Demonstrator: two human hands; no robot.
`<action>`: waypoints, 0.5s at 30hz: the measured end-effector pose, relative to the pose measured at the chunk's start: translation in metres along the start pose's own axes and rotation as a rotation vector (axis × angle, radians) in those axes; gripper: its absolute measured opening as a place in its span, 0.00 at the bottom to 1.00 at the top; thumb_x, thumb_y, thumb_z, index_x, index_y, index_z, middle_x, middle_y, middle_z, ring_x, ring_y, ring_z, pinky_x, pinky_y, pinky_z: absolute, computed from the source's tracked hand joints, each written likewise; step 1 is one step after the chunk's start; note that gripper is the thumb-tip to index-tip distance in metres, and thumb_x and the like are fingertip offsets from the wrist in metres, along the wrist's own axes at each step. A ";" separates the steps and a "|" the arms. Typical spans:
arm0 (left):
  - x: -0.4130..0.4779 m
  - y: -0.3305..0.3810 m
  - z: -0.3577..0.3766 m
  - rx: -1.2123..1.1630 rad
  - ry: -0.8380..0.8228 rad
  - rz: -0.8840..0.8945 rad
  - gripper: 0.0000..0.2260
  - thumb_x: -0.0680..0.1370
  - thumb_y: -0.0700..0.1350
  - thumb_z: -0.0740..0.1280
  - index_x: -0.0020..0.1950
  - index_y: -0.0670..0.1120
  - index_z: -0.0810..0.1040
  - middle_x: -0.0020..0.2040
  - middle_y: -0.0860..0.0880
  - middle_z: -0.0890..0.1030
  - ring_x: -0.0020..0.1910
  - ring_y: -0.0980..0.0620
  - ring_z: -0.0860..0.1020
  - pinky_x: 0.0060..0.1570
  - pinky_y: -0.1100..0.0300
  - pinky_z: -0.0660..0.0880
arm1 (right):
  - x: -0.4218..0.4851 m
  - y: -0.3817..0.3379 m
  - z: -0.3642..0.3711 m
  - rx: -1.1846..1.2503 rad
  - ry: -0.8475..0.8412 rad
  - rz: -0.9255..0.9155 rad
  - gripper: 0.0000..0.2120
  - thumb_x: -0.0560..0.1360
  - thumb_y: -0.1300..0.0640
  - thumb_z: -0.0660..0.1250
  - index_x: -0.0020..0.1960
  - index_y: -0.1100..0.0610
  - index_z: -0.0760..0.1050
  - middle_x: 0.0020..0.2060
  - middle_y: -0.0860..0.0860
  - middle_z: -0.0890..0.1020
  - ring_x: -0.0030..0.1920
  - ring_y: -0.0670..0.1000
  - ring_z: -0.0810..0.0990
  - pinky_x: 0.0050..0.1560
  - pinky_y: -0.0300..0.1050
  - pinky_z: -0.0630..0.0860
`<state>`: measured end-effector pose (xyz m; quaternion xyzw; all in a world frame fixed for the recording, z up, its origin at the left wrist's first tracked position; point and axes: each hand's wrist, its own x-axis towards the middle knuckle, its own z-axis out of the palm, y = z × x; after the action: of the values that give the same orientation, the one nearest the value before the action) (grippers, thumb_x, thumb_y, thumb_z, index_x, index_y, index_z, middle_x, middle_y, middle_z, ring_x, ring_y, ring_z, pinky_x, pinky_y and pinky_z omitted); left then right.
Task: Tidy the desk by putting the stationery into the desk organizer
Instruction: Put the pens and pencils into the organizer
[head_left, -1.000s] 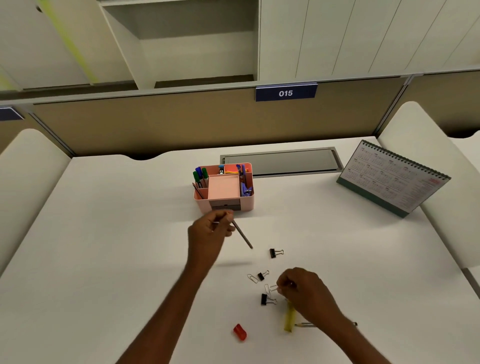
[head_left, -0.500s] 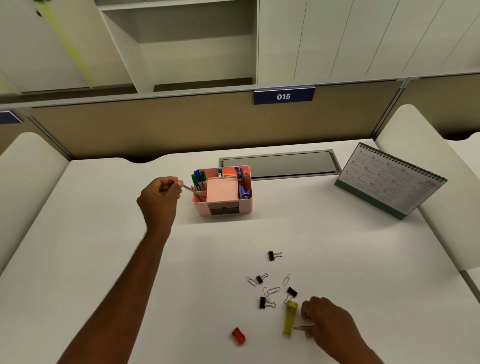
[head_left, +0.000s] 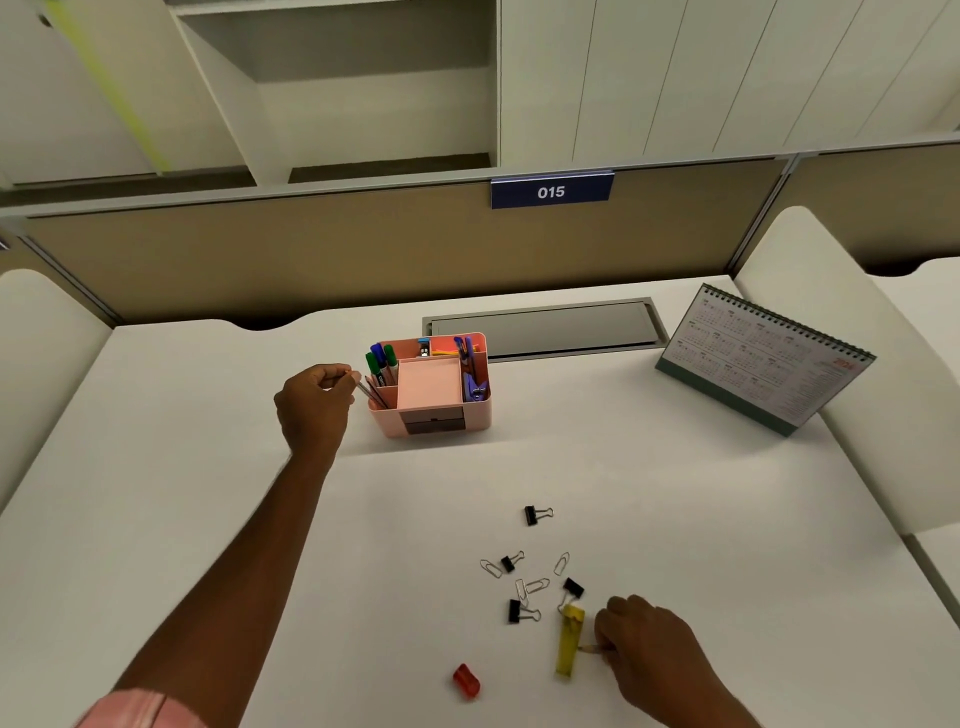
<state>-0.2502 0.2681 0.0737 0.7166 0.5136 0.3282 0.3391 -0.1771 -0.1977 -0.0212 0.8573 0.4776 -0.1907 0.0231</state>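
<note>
Stationery is split between two places: markers, pencils and sticky notes already stand in the pink desk organizer (head_left: 431, 387) at the far middle of the tabletop (head_left: 182, 467), while binder clips (head_left: 535, 515), paper clips (head_left: 536, 586), a yellow highlighter (head_left: 569, 644) and a small red piece (head_left: 466, 680) lie scattered near the front edge. The left hand (head_left: 314, 402) is pinched shut on a pencil (head_left: 370, 392) whose tip sits in the organizer's near-left compartment. The right hand (head_left: 647, 649) is closed on a thin pencil-like item (head_left: 589, 648) just beside the highlighter; what it is I cannot tell for sure.

Both hands work well apart, so attention is divided. A careless release on the left could leave the pencil leaning out over the rim, or nudge the light organizer sideways. On the right, lifting the thin item may drag the highlighter touching it and scatter the clips nearby.
</note>
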 end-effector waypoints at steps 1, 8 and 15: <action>0.002 -0.002 0.002 0.011 -0.004 -0.006 0.10 0.78 0.48 0.76 0.55 0.44 0.87 0.45 0.46 0.88 0.37 0.51 0.86 0.47 0.47 0.85 | 0.000 0.000 -0.002 -0.003 0.004 -0.003 0.14 0.57 0.50 0.76 0.34 0.44 0.71 0.31 0.42 0.73 0.31 0.44 0.75 0.28 0.37 0.59; 0.009 -0.008 0.018 0.049 -0.034 -0.032 0.12 0.79 0.48 0.74 0.59 0.42 0.87 0.51 0.44 0.88 0.39 0.49 0.86 0.49 0.47 0.85 | 0.005 0.008 -0.016 0.008 0.061 0.021 0.13 0.61 0.50 0.73 0.37 0.44 0.69 0.32 0.42 0.73 0.32 0.44 0.75 0.26 0.39 0.64; 0.016 -0.007 0.030 0.081 -0.049 -0.052 0.12 0.80 0.47 0.73 0.60 0.42 0.86 0.52 0.44 0.88 0.40 0.49 0.86 0.49 0.50 0.85 | 0.013 0.017 -0.033 0.179 0.093 0.081 0.04 0.75 0.47 0.63 0.48 0.44 0.71 0.41 0.41 0.76 0.43 0.45 0.76 0.38 0.40 0.73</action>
<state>-0.2247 0.2809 0.0535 0.7240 0.5363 0.2808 0.3307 -0.1470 -0.1892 0.0025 0.8825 0.4241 -0.1916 -0.0682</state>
